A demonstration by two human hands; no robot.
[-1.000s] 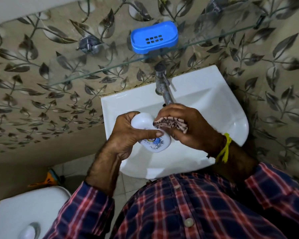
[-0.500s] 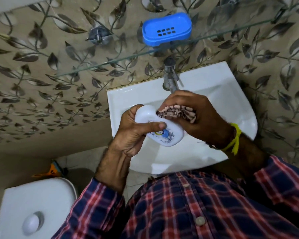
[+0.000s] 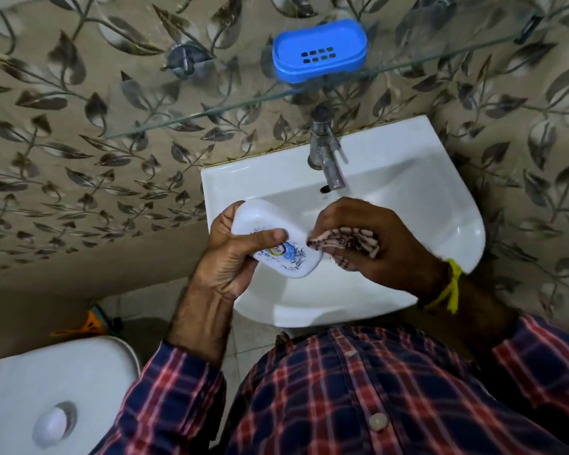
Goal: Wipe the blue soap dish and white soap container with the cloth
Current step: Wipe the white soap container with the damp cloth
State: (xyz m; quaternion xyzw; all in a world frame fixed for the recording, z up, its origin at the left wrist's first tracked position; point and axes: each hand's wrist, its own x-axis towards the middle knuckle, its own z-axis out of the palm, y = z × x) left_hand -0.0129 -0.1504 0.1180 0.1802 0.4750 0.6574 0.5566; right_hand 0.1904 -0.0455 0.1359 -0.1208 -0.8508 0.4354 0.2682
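Note:
My left hand (image 3: pixel 230 254) grips the white soap container (image 3: pixel 270 224), an oval box with a blue printed motif, over the left part of the sink. My thumb lies across its top. My right hand (image 3: pixel 372 244) holds a bunched pink and brown patterned cloth (image 3: pixel 345 243) against the container's right end. The blue soap dish (image 3: pixel 319 50) with drain slots sits apart on the glass shelf (image 3: pixel 211 106) above the tap.
A white wall-hung sink (image 3: pixel 440 205) with a steel tap (image 3: pixel 326 152) lies under my hands. A white toilet cistern (image 3: pixel 56 389) with a flush button stands at the lower left. An orange object (image 3: pixel 89 323) lies on the floor by it. Leaf-patterned tiles cover the wall.
The cloth has slid along the container from its top toward its right end. More of the white lid and its motif now shows. The view has shifted down slightly.

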